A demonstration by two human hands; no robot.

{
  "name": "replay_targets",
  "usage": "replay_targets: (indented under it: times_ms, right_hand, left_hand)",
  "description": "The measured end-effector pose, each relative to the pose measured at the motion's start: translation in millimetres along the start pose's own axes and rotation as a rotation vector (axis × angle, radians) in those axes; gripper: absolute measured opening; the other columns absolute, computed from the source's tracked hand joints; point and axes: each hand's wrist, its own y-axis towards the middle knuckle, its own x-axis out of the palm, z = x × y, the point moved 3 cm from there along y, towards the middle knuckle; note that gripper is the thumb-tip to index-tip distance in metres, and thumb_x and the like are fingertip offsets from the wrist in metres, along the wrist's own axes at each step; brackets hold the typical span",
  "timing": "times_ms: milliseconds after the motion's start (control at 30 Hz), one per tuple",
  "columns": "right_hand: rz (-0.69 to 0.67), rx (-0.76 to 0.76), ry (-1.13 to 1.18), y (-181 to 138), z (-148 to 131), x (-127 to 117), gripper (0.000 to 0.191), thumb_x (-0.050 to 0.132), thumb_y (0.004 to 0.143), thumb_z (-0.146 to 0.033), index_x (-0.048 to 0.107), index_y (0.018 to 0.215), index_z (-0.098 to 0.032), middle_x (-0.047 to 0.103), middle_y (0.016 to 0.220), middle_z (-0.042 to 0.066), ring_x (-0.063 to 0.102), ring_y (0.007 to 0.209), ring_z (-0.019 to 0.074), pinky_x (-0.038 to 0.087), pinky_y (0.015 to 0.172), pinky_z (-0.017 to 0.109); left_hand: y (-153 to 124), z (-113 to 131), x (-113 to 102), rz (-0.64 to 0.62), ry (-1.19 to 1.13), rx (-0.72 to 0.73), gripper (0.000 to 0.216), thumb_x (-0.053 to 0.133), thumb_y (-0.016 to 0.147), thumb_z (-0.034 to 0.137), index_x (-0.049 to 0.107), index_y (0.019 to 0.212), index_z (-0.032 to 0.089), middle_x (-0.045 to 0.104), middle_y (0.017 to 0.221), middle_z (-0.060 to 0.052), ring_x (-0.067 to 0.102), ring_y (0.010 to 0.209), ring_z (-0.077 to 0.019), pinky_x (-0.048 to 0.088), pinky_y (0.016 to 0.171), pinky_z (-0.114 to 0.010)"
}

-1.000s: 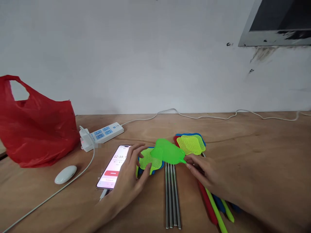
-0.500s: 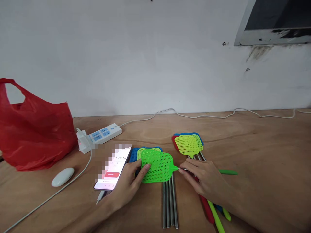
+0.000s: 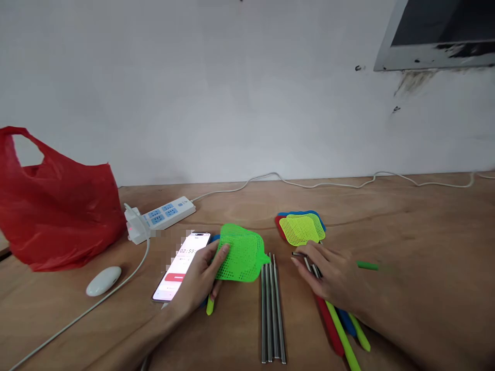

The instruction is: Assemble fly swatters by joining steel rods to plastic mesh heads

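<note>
My left hand (image 3: 199, 283) grips the left edge of a bright green fly-swatter head (image 3: 242, 253) and holds it tilted just above the table. Blue and yellow-green swatter heads lie partly hidden under it, with a yellow-green stub (image 3: 210, 307) sticking out below my fingers. My right hand (image 3: 334, 278) is closed on a thin metal rod (image 3: 299, 254) whose green handle (image 3: 367, 266) pokes out to the right. The rod's tip stands apart from the green head. Several bare metal rods (image 3: 271, 309) lie between my hands.
A stack of whole swatters (image 3: 302, 228) lies past my right hand, its red, yellow-green and blue handles (image 3: 340, 324) running under my wrist. At left are a lit phone (image 3: 178, 268), a power strip (image 3: 167, 212), a white oval device (image 3: 103, 281) and a red plastic bag (image 3: 58, 206).
The green head has come off the metal rod. My left hand has lifted the head to the left, while my right hand has drawn the rod away to the right.
</note>
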Motion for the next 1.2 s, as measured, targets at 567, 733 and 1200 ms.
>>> replay_targets:
  times_ms: [567, 733, 1200]
  right_hand:
    - [0.082, -0.379, 0.120, -20.3, -13.1, -1.7, 0.038, 0.040, 0.101, -0.009, 0.058, 0.134, -0.014, 0.076, 0.092, 0.005, 0.068, 0.073, 0.0134, 0.055, 0.068, 0.029]
    - [0.094, -0.307, 0.033, -20.2, -12.7, -4.5, 0.042, 0.052, 0.098, -0.009, 0.053, 0.139, -0.014, 0.075, 0.086, 0.003, 0.066, 0.070, 0.0152, 0.053, 0.067, 0.031]
    - [0.243, -0.412, 0.331, -3.7, -23.8, -13.6, 0.029, 0.036, 0.101, -0.014, 0.065, 0.095, -0.013, 0.056, 0.059, 0.001, 0.053, 0.053, 0.0150, 0.048, 0.051, 0.029]
  left_hand:
    - [-12.5, -1.6, 15.2, -0.196, 0.038, -0.095, 0.050, 0.061, 0.089, 0.057, 0.055, 0.125, 0.023, 0.060, 0.091, 0.002, 0.050, 0.038, -0.0027, 0.042, 0.031, -0.014]
    - [-10.7, 7.0, 10.5, -0.172, -0.062, -0.033, 0.054, 0.059, 0.091, 0.054, 0.047, 0.133, 0.022, 0.059, 0.067, 0.006, 0.050, 0.034, -0.0057, 0.039, 0.032, -0.013]
    - [6.3, 1.2, -9.2, 0.116, -0.012, 0.170, 0.031, 0.067, 0.086, 0.046, 0.058, 0.098, 0.019, 0.061, 0.070, 0.003, 0.056, 0.051, -0.0109, 0.051, 0.044, -0.022]
